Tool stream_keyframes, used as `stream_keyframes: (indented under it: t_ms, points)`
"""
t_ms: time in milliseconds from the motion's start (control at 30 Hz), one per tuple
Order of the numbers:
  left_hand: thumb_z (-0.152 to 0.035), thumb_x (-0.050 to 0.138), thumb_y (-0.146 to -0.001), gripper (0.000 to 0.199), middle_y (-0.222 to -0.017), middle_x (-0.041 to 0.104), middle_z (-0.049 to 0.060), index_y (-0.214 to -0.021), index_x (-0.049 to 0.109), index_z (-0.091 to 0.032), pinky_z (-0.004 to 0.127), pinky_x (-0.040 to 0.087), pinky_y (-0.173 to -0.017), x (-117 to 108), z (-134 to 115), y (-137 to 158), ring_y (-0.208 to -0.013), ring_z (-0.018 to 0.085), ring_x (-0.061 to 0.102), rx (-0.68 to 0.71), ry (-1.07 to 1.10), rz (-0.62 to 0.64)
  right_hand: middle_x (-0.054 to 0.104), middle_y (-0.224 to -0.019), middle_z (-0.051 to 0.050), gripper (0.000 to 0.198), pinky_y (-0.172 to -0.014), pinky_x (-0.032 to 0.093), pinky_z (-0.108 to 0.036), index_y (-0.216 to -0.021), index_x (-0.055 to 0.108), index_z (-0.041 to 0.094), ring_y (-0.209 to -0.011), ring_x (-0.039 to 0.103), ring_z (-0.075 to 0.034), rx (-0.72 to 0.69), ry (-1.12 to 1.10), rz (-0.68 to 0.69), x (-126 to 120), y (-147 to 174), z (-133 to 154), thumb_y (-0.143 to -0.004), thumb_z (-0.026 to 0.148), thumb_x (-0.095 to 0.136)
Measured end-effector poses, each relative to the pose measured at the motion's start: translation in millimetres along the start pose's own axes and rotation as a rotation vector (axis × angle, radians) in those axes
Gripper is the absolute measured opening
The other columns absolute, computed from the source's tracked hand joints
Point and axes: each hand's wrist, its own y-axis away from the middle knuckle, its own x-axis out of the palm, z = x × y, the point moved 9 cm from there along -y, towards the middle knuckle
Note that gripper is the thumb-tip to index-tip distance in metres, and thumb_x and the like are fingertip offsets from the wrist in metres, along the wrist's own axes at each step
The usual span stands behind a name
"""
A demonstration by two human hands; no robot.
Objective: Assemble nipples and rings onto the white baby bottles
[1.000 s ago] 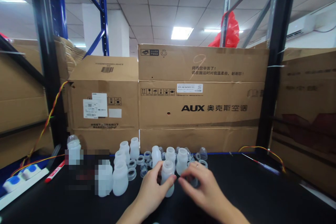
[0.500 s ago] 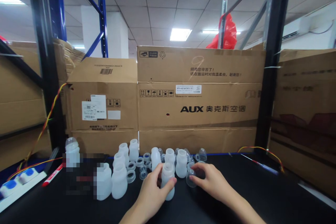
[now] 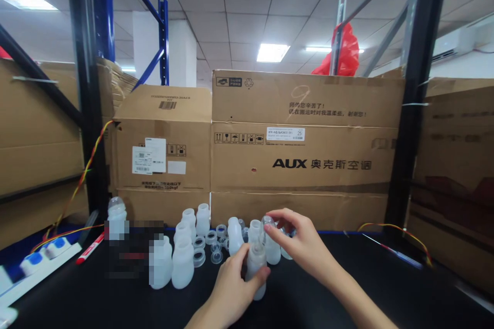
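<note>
My left hand (image 3: pixel 241 280) is wrapped around a frosted baby bottle (image 3: pixel 258 273), which stands upright on the black table. Just above that bottle's mouth, my right hand (image 3: pixel 295 231) pinches a clear dome-shaped bottle part (image 3: pixel 267 222) between thumb and fingers. The fingers partly hide it, and whether it touches the rim I cannot tell. More uncapped bottles stand behind, including a bottle (image 3: pixel 235 236) near my left hand and a bottle (image 3: pixel 274 251) below my right. To the left are several clear rings (image 3: pixel 199 257) and small clear pieces (image 3: pixel 216 255).
Further left stand several open bottles (image 3: pixel 182 263), and at the back left a capped bottle (image 3: pixel 117 213). A red marker (image 3: pixel 90 248) and a power strip (image 3: pixel 42 267) lie at the left. Cardboard (image 3: pixel 309 180) walls the back; a screwdriver-like tool (image 3: pixel 403 257) lies right.
My right hand has lifted the clear part from the table and brought it up and left to the held bottle. My left hand still grips the same bottle. The view has shifted slightly.
</note>
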Motion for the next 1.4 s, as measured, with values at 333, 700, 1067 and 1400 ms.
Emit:
stream_keyframes:
  t_ms: [333, 700, 1067, 1400]
  points:
    - [-0.041, 0.073, -0.087, 0.028, -0.090, 0.078, 0.001, -0.110, 0.069, -0.025, 0.025, 0.048, -0.068, 1, 3, 0, -0.077, 0.020, 0.067, 0.006, -0.006, -0.009, 0.079, -0.099, -0.007, 0.035, -0.076, 0.052, -0.036, -0.106, 0.079, 0.021, -0.083, 0.067, -0.023, 0.024, -0.069, 0.046, 17, 5, -7, -0.088, 0.050, 0.072]
    - [-0.038, 0.072, -0.088, 0.029, -0.094, 0.081, 0.001, -0.113, 0.072, -0.023, 0.025, 0.048, -0.067, 1, -2, 1, -0.078, 0.020, 0.067, 0.011, 0.048, 0.011, 0.076, -0.102, -0.007, 0.034, -0.082, 0.053, -0.038, -0.114, 0.077, 0.020, -0.086, 0.068, -0.023, 0.009, -0.025, 0.115, 42, 21, -27, -0.091, 0.044, 0.070]
    - [-0.038, 0.074, -0.087, 0.037, -0.105, 0.083, 0.003, -0.121, 0.072, -0.023, 0.028, 0.055, -0.082, 4, -5, 1, -0.094, 0.024, 0.074, 0.012, 0.164, 0.053, 0.078, -0.096, -0.008, 0.039, -0.077, 0.053, -0.036, -0.117, 0.077, 0.020, -0.075, 0.064, -0.022, -0.022, 0.082, 0.046, 41, 31, -29, -0.092, 0.048, 0.068]
    - [-0.045, 0.071, -0.087, 0.034, -0.086, 0.080, 0.001, -0.109, 0.074, -0.020, 0.025, 0.050, -0.068, 3, -2, 0, -0.075, 0.019, 0.067, -0.001, 0.044, 0.041, 0.077, -0.093, -0.006, 0.033, -0.071, 0.050, -0.033, -0.114, 0.078, 0.021, -0.071, 0.061, -0.021, -0.071, 0.144, 0.015, 43, 34, -27, -0.093, 0.045, 0.067]
